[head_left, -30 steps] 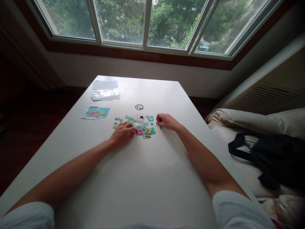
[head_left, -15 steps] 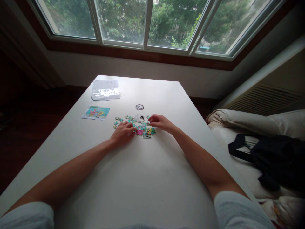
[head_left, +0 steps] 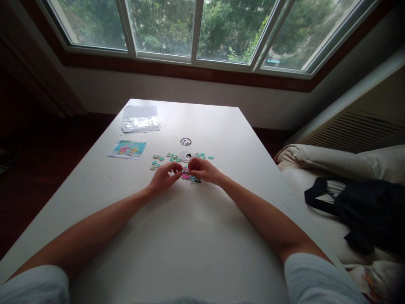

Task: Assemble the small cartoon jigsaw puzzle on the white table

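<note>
Indoors, puzzle [head_left: 185, 176] on white table [head_left: 177, 236], window [head_left: 205, 31]

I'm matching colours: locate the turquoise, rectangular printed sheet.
In the head view, the sheet lies left of the small turquoise puzzle pieces, in front of the shiny plastic packet.

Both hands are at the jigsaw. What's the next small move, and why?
Probably steady the jigsaw with the left hand while the right hand presses gently: both hands sit close together at its pink section. Whether either pinches a loose piece is too small to tell.
</note>
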Demonstrator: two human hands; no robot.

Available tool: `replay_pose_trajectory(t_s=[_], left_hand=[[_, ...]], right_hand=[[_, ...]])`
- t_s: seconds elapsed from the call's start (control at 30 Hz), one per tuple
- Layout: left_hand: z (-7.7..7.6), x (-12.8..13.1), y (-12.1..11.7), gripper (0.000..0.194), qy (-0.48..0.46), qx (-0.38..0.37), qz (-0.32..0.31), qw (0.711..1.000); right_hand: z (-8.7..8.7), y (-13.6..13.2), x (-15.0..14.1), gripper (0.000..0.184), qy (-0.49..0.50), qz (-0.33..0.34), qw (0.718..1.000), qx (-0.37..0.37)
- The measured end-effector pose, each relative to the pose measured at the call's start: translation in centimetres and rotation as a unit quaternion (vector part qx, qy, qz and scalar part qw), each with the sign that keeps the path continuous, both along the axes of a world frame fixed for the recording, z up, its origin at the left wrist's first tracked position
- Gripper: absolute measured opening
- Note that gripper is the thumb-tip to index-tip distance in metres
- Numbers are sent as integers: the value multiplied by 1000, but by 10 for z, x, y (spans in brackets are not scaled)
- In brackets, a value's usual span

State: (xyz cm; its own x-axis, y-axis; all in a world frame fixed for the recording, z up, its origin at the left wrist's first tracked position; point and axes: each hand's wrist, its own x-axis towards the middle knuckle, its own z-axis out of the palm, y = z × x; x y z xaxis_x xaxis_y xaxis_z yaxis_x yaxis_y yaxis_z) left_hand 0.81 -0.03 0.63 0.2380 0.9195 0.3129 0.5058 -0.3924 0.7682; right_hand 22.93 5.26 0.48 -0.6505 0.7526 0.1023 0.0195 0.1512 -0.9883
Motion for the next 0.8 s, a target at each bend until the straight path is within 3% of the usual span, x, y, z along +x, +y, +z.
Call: replay_pose_trajectory(t_s=[0.47,0.63,0.8], left_hand=[[-7,-1,5,19,-67,-24,-2,997],[-7,-2,6,19,-87,-34,1,996],[-8,-2,6,17,-87,-46,-10,995]], right_hand=[[0,-3,-1,31,-17,-31,999,6],[-1,-5,1,33,-97,-18,992,73],[1,-6,1,31,-127,-53,982,132]])
